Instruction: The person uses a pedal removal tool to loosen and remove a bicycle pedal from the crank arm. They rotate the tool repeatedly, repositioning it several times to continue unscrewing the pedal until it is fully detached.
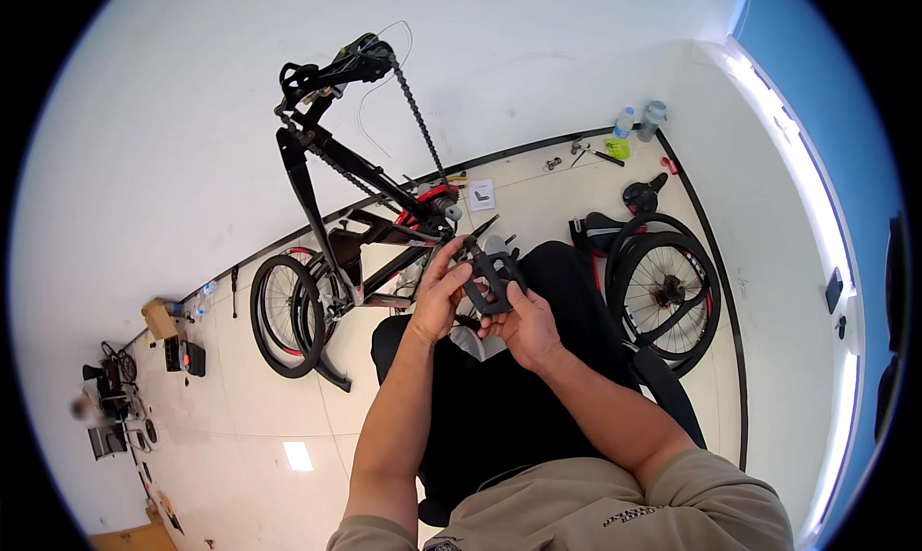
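Between my two hands, above my lap, is a black bicycle pedal (494,290) with an open cage-like body. My left hand (442,296) grips its left side, the fingers up near the axle end. My right hand (526,328) is closed round the lower right edge, thumb on top. Just beyond the hands stands a black and red bicycle frame (384,268), its rear end raised and a chain (415,104) hanging from it down to the crank area (442,205).
Loose wheels (663,296) and a saddle (597,226) lie to the right. More wheels (288,311) are at the left. Near the far wall are a hammer (603,155), bottles (652,119) and a paper sheet (481,195). A cardboard box (161,318) and another person (91,402) are far left.
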`<state>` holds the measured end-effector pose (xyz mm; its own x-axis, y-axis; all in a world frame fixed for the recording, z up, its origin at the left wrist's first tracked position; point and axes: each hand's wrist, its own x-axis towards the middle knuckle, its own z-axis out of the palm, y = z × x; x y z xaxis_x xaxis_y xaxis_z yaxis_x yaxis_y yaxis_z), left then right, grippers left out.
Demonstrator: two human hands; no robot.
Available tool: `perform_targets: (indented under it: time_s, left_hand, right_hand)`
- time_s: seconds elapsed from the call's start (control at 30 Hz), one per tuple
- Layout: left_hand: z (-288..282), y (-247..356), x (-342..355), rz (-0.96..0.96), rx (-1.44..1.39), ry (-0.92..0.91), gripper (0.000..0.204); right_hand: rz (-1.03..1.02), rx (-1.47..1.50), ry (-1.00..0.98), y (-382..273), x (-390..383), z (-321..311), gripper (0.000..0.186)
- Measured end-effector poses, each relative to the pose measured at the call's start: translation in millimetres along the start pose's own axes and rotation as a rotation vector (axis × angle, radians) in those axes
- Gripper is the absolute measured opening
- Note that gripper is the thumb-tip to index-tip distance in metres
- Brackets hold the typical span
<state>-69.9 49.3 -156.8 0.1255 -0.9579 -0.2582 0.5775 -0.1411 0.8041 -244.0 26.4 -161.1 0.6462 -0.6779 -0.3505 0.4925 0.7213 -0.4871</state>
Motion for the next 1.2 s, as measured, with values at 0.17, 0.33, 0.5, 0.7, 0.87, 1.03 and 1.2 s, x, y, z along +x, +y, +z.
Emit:
perform_targets:
  time_s: [0.17,0.33,0.5,0.7,0.87,1.03,1.2]
  left_hand:
    - [5.6,1.9,1.2,-0.029,-0.208,-0.030,0.063]
    - [12.7,-10.7,8.2,0.023,-0.341,0.006,0.057]
    - [9.8,-25.9,20.6,0.068,-0.451,0.141,0.040]
    - [15.2,-31.8,25.8,0.099,-0.488,0.231,0.033]
    - [17.3,-28.1,26.5,0.070,-0.457,0.263,0.033]
    - [15.5,-24.1,26.9,0.056,-0.448,0.282,0.036]
    - [15.6,-27.3,32.2,0.076,-0.484,0.301,0.038]
  right_hand:
    - [0.025,0.039,-0.004,-2.2,1.8,-0.8,0.037]
    - [0.029,0.013,-0.033,-7.1,6.3,-5.3,0.037]
    - [0.045,-0.023,-0.041,-11.1,10.1,-7.2,0.036]
    - [0.009,-0.010,0.003,-15.2,7.7,-6.2,0.038]
    - [-0.370,-0.326,0.118,-1.9,-6.0,-5.2,0.064]
    - [-0.644,-1.174,0.189,-8.4,-13.1,-3.5,0.075]
    - [-0.735,-1.617,0.070,-34.3,-16.1,-2.7,0.059]
